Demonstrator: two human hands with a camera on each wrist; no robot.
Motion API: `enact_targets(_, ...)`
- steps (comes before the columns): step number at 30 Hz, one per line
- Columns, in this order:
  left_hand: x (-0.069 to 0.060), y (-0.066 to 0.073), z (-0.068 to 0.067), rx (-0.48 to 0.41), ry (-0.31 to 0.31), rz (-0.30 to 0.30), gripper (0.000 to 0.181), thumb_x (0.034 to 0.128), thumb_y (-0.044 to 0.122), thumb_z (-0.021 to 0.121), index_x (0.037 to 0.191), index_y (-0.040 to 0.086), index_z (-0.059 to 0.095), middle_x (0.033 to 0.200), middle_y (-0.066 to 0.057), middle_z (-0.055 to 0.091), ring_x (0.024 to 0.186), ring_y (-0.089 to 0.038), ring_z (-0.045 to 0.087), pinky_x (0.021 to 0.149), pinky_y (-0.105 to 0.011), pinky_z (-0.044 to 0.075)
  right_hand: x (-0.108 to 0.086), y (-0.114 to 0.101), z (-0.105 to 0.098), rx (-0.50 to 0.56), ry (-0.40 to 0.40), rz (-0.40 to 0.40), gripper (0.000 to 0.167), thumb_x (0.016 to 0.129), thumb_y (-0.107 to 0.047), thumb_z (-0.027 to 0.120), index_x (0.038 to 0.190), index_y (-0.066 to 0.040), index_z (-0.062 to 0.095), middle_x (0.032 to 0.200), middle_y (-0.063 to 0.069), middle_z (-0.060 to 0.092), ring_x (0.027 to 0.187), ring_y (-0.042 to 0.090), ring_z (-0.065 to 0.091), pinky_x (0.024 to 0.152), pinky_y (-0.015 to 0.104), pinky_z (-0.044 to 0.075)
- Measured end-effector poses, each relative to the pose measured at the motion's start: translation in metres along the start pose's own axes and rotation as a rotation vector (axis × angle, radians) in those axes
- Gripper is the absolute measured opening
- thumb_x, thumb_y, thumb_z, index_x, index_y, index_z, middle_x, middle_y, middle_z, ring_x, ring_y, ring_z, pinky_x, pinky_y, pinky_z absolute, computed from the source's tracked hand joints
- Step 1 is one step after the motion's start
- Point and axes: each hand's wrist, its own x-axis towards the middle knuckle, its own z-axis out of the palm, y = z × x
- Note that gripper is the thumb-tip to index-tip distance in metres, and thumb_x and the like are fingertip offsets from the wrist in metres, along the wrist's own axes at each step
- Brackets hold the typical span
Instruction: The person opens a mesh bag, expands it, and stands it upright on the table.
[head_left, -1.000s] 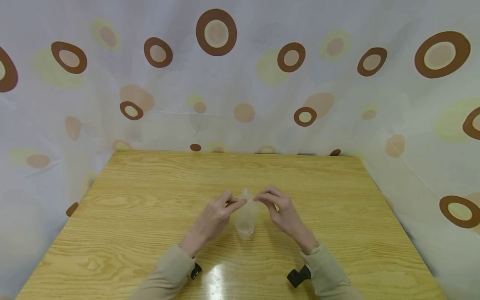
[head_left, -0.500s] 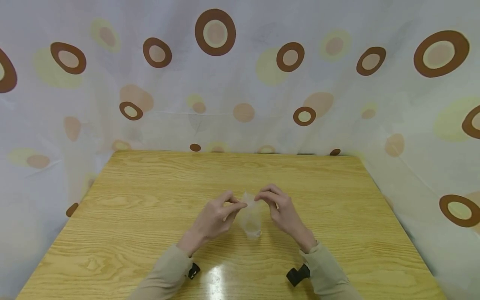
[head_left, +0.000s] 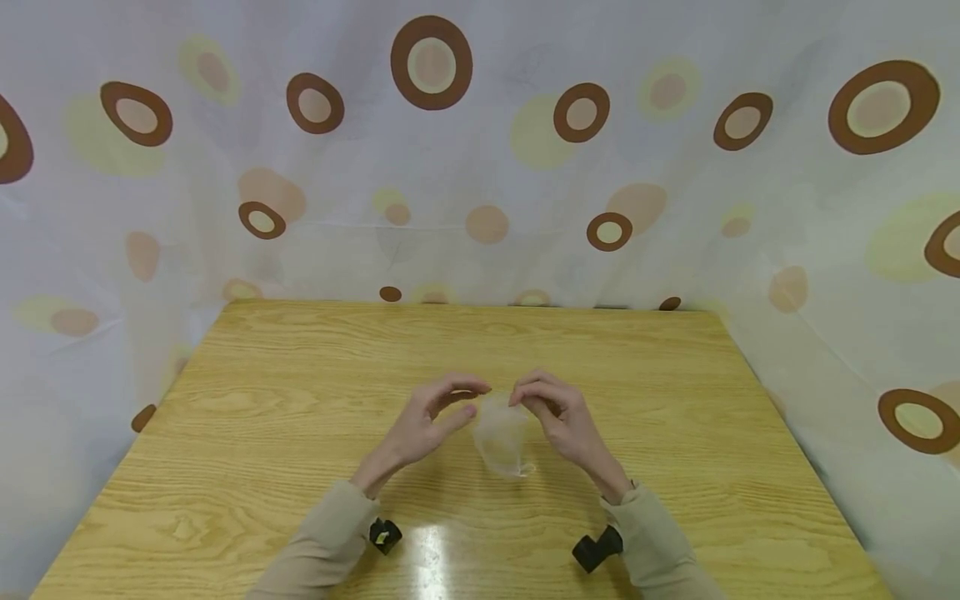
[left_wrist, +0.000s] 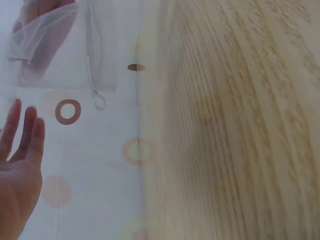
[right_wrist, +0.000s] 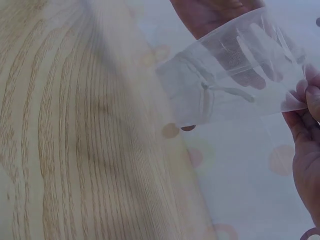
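A sheer white pouch [head_left: 501, 435] of thin, see-through material hangs between the hands above the table. My right hand [head_left: 564, 421] pinches its upper edge; in the right wrist view the thumb and fingers of the right hand [right_wrist: 305, 155] hold one end. My left hand [head_left: 423, 425] is beside the pouch, fingers stretched and thumb apart, gripping nothing. In the left wrist view that left hand [left_wrist: 20, 170] has straight fingers just below the pouch [left_wrist: 67, 55]. A thin string with a small loop [left_wrist: 99, 101] dangles from the pouch. The left hand shows through the material in the right wrist view.
The wooden table [head_left: 322, 358] spreads under both hands. A white curtain [head_left: 480, 167] with brown and yellow circles surrounds its back and sides. Black wrist devices [head_left: 597, 550] sit at both beige sleeves.
The left hand has let go of the pouch's edge and spread its fingers, drawing slightly left. The pouch's lower end has swung to the right. The right hand keeps its pinch, almost still.
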Motion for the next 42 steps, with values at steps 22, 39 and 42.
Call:
enact_targets(22, 0.0020, -0.0090, 0.0027, -0.113, -0.014, 0.135, 0.019, 0.0885, -0.002, 0.073, 0.106, -0.002, 0.066, 0.097, -0.023, 0.068, 0.089, -0.021, 0.070, 0.083, -0.036, 0.062, -0.0023, 0.0025, -0.0001, 0.085, -0.059, 0.058, 0.021, 0.100, 0.009, 0.049, 0.097, 0.003, 0.069, 0.100, 0.018, 0.063, 0.092, 0.008, 0.061, 0.073, 0.021, 0.052)
enact_targets(39, 0.0074, -0.0095, 0.0077, 0.010, 0.040, 0.300, 0.015, 0.0833, -0.010, 0.075, 0.097, -0.004, 0.071, 0.090, -0.021, 0.072, 0.080, -0.027, 0.072, 0.077, -0.032, 0.064, -0.0041, 0.0005, 0.0022, 0.079, -0.043, 0.172, 0.017, 0.100, 0.009, 0.051, 0.105, 0.009, 0.066, 0.103, 0.023, 0.064, 0.098, 0.001, 0.063, 0.082, 0.019, 0.055)
enact_targets(42, 0.0071, -0.0094, 0.0086, 0.029, 0.066, 0.306, 0.018, 0.0808, -0.011, 0.077, 0.096, -0.003, 0.071, 0.087, -0.020, 0.073, 0.076, -0.028, 0.073, 0.073, -0.031, 0.064, -0.0050, 0.0011, 0.0031, 0.046, -0.023, 0.184, 0.015, 0.099, 0.009, 0.052, 0.106, 0.011, 0.065, 0.101, 0.026, 0.064, 0.096, -0.001, 0.064, 0.081, 0.018, 0.056)
